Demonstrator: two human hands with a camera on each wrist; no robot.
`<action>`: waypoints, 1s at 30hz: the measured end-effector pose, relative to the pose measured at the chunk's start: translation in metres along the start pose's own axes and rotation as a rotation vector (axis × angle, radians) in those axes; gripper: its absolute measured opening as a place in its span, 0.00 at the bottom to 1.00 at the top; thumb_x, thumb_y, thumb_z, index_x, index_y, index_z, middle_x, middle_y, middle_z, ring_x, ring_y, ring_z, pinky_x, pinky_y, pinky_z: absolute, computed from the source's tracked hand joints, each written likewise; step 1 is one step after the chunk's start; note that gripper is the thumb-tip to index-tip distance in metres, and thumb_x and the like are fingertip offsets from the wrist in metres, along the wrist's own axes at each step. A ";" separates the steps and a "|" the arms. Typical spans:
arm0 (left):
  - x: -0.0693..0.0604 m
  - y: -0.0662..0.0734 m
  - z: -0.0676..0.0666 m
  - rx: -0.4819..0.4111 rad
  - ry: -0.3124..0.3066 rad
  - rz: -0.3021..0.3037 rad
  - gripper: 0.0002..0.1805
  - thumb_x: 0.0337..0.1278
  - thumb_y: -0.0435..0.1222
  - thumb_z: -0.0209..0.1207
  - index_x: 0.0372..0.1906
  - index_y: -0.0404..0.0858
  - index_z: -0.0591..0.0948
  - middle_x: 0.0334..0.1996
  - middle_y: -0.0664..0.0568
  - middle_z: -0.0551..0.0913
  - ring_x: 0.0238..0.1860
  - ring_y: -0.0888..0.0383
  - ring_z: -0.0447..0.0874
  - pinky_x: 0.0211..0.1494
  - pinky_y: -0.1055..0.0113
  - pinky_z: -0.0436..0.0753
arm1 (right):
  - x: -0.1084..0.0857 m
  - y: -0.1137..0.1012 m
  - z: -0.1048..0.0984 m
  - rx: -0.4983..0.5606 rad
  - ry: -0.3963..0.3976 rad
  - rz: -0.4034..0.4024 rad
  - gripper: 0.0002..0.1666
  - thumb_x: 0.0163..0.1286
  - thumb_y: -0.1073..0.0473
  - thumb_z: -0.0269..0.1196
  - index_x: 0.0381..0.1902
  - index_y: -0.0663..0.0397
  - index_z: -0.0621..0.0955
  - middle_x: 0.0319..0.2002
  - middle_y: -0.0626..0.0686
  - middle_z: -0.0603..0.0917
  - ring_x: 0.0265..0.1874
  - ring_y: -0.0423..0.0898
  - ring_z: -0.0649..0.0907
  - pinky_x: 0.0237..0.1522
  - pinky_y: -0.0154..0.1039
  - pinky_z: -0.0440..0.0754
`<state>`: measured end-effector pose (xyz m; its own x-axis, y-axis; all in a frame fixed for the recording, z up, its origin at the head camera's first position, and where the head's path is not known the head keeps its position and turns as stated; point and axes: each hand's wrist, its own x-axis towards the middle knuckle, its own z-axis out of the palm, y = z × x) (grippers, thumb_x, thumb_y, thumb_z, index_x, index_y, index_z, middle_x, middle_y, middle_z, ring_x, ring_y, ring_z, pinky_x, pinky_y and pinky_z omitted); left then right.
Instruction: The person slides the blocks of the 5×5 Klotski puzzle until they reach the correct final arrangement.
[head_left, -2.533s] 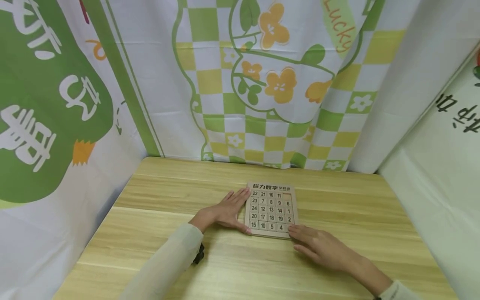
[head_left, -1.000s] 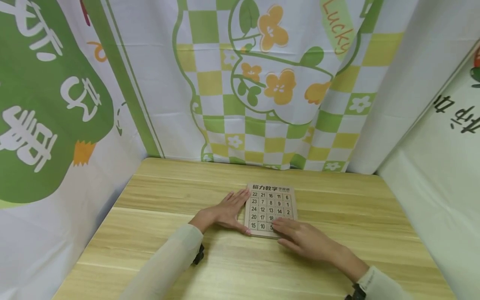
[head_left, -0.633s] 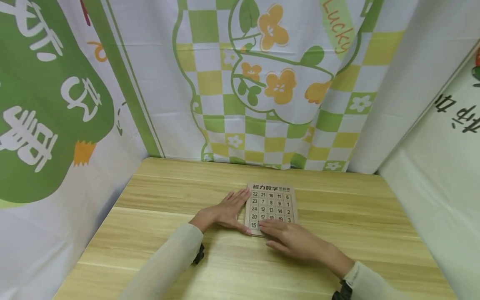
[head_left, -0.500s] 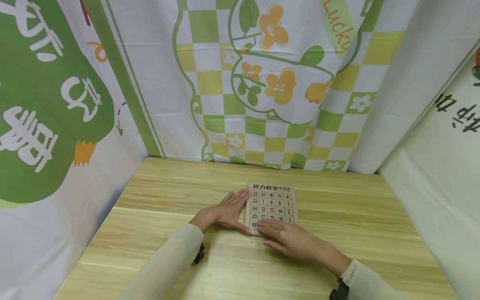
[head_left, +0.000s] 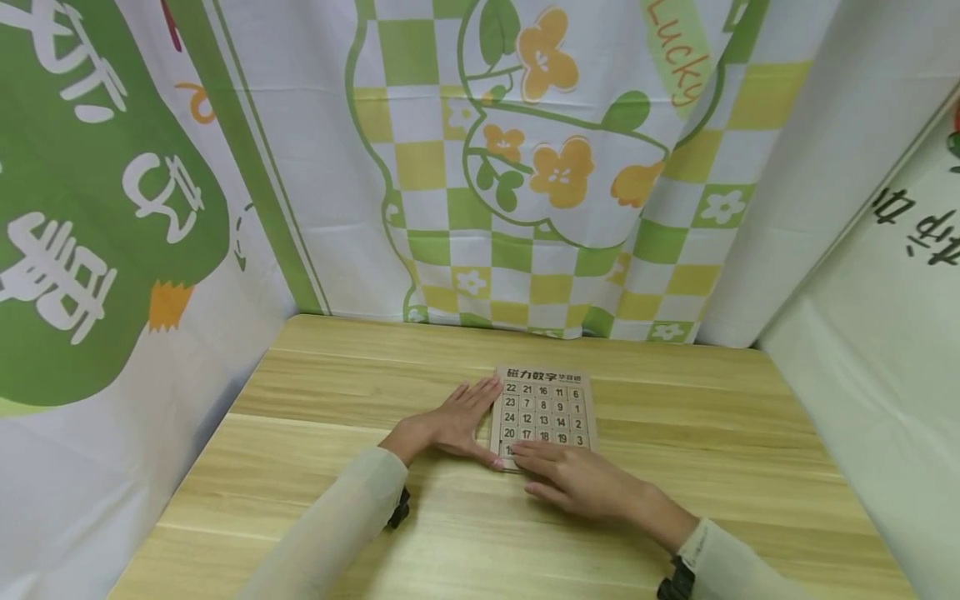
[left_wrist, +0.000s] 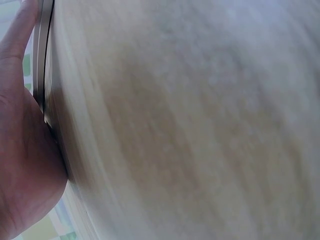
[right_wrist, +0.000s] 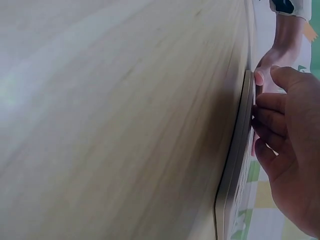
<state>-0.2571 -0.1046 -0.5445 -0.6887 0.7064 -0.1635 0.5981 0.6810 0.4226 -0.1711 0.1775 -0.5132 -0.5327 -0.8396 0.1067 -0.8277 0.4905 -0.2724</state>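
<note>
A flat wooden number slide puzzle lies on the table, its numbered tiles in rows below a printed heading. My left hand rests against its left side, fingers stretched toward the upper corner and thumb at the lower corner. In the left wrist view, the palm of this hand stands beside the board's edge. My right hand lies over the bottom row, fingertips touching tiles near the lower left; most of that row is hidden. The right wrist view shows the right hand with slightly bent fingers on the board's face.
The light wooden table extends around the puzzle. A patterned green, yellow and white cloth hangs at its back edge. White printed cloths stand at the left and right.
The right hand has slid left along the bottom row from the lower right corner. In the right column, tiles 6, 1 and 2 have moved up, and 3 shows below them. The left hand stays put.
</note>
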 end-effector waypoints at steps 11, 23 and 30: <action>0.005 -0.008 0.007 -0.015 0.015 0.016 0.80 0.45 0.81 0.61 0.87 0.40 0.34 0.87 0.45 0.31 0.87 0.49 0.27 0.87 0.47 0.29 | -0.024 0.006 -0.008 -0.018 0.017 0.067 0.27 0.83 0.47 0.58 0.71 0.56 0.80 0.73 0.54 0.79 0.71 0.54 0.79 0.71 0.56 0.78; -0.001 0.004 -0.003 0.012 -0.004 -0.009 0.78 0.49 0.76 0.65 0.86 0.37 0.35 0.87 0.43 0.32 0.87 0.48 0.29 0.87 0.46 0.32 | -0.024 0.007 -0.008 -0.009 0.016 0.067 0.28 0.84 0.45 0.57 0.71 0.56 0.80 0.72 0.55 0.79 0.70 0.54 0.79 0.71 0.56 0.78; 0.000 0.000 0.000 -0.024 0.008 0.007 0.79 0.47 0.79 0.63 0.87 0.38 0.34 0.87 0.43 0.32 0.87 0.48 0.29 0.87 0.46 0.31 | -0.017 0.007 -0.013 -0.007 0.026 0.053 0.25 0.83 0.47 0.59 0.67 0.56 0.83 0.67 0.57 0.83 0.66 0.55 0.83 0.68 0.54 0.81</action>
<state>-0.2574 -0.1043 -0.5443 -0.6879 0.7094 -0.1536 0.5928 0.6712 0.4451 -0.1700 0.1977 -0.5041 -0.5803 -0.8060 0.1169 -0.7993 0.5361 -0.2716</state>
